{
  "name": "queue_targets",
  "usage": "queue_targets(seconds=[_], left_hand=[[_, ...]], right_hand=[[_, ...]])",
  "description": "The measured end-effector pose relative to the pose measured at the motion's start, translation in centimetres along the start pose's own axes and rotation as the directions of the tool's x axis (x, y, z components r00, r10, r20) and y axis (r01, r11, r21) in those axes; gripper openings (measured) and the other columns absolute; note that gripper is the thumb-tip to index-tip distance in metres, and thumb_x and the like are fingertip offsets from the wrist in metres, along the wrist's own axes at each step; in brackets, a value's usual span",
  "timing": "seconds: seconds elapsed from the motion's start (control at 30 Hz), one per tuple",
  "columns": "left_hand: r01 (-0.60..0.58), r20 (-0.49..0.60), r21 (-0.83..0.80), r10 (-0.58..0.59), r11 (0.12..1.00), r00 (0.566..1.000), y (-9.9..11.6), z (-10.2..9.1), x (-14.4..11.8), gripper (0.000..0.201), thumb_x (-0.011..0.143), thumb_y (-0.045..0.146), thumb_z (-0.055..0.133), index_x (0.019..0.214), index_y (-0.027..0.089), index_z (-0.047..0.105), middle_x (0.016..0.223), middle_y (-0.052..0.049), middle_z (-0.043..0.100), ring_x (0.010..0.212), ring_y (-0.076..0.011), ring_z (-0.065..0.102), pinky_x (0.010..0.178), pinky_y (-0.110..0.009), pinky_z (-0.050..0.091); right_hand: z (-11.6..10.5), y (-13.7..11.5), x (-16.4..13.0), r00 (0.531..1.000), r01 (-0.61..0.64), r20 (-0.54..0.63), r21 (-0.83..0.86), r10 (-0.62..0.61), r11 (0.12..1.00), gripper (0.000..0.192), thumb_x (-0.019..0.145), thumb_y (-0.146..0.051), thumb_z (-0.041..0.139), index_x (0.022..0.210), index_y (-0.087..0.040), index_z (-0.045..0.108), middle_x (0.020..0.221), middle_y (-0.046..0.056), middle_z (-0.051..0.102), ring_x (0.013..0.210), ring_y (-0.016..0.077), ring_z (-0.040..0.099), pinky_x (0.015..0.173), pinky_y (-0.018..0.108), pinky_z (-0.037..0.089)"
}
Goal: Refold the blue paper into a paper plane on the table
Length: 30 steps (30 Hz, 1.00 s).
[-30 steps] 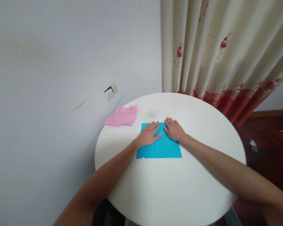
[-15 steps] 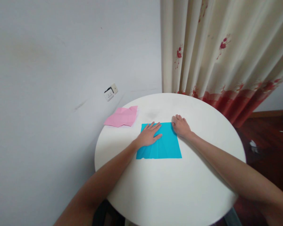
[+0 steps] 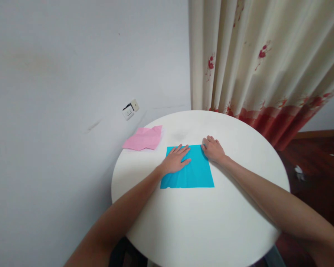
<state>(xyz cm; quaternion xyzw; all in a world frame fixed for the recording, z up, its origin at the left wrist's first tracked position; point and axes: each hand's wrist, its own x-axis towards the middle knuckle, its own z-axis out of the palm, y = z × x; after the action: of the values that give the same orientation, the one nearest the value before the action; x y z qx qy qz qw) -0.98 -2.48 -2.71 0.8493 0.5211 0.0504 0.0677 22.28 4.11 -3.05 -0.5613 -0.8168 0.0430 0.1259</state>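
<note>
A blue sheet of paper (image 3: 197, 174) with faint creases lies flat on the white round table (image 3: 200, 222). My left hand (image 3: 176, 160) rests palm down on its left half, fingers spread, covering part of the sheet. At the far right corner, my right hand (image 3: 213, 149) is closed, its fingers curled and the thumb at the paper's edge. That corner is hidden under the hand.
A creased pink sheet of paper (image 3: 144, 138) lies at the table's far left, reaching its rim. Beyond are a wall with a socket (image 3: 128, 112) and a floral curtain (image 3: 239, 66). Small litter (image 3: 299, 173) lies on the dark floor at right.
</note>
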Motion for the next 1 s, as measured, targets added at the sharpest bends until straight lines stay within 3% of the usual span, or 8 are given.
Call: queue_targets(seconds=[1.0], left_hand=[[-0.005,-0.006,0.002,0.005,1.000,1.000,-0.10,0.11,-0.02,0.065,0.103,0.061,0.031,0.160,0.031,0.023,0.167,0.000,0.020,0.156,-0.0278,0.012,0.124,-0.050,0.013]], right_hand=[[0.02,-0.12,-0.03,1.000,-0.003,-0.008,0.003,0.003,1.000,0.041,0.103,-0.033,0.036,0.132,-0.012,0.055,0.152,0.021,0.045,0.143,0.0330,0.037,0.114,0.049,0.029]])
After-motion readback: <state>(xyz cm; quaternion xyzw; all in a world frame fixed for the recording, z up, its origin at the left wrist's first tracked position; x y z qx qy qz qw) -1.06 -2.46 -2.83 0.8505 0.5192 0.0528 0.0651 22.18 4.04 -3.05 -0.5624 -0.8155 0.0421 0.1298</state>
